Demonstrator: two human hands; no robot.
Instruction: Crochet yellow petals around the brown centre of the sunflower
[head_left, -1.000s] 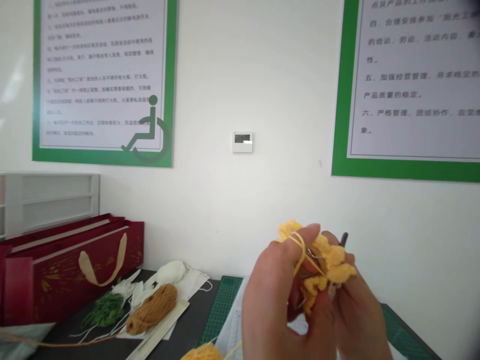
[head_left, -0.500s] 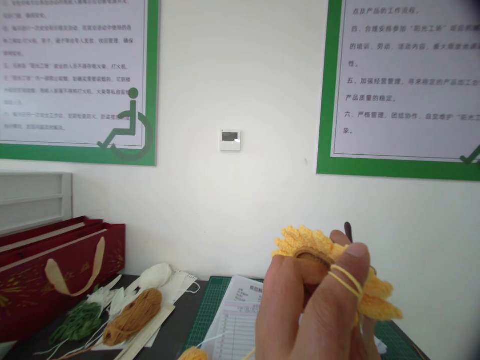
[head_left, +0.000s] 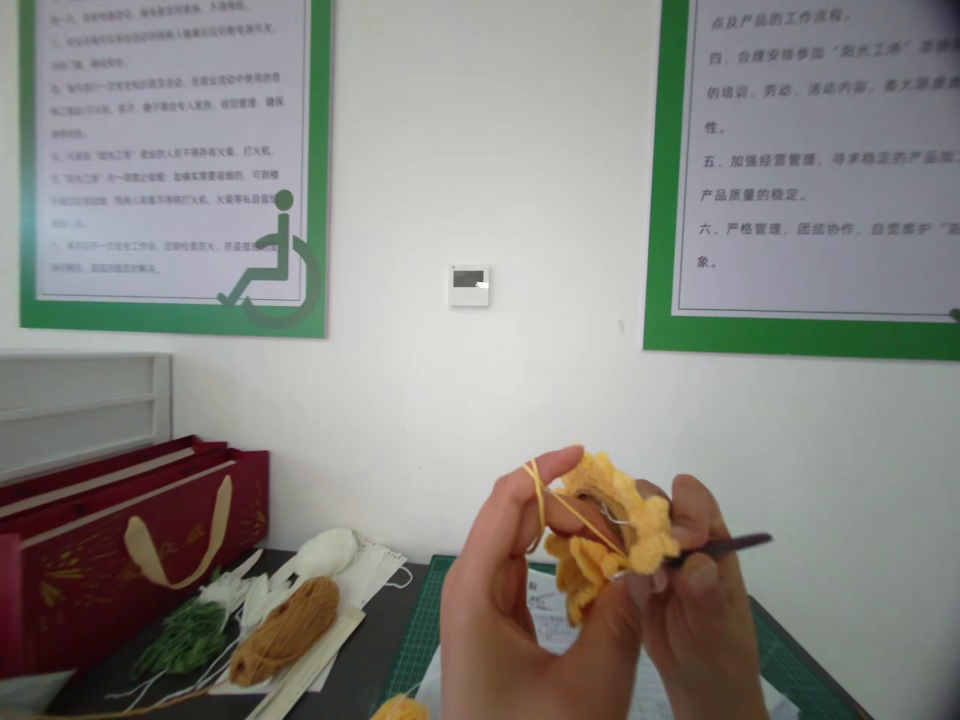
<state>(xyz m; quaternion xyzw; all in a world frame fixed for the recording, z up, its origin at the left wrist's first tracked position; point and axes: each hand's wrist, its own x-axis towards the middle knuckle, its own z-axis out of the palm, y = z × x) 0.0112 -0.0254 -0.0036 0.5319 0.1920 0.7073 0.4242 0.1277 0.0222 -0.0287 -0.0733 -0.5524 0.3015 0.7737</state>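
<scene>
Between my two hands is a yellow crocheted flower [head_left: 652, 525] with ruffled petals and a brown ring inside. My left hand [head_left: 517, 590] is closed on the flower's near side, thumb below and index finger raised. Yellow yarn [head_left: 537, 490] loops round that index finger and runs down to the flower's edge. My right hand [head_left: 697, 590] pinches a crochet hook [head_left: 731, 545] by its dark handle, which points right. The hook's tip is at the petals, partly hidden by the yarn and fingers. A yellow yarn ball [head_left: 401, 708] shows at the bottom edge.
Left on the dark table lie a brown yarn skein [head_left: 289, 630], green yarn [head_left: 184, 635] and white yarn [head_left: 326, 552]. Red gift bags [head_left: 150, 560] stand behind them. Printed papers [head_left: 551, 610] rest on a green cutting mat [head_left: 420, 620] under my hands. A wall is behind.
The flower has turned, so its inner side and the hook now show. My left hand has shifted left and opened out from in front of it; my right hand has come into clear view.
</scene>
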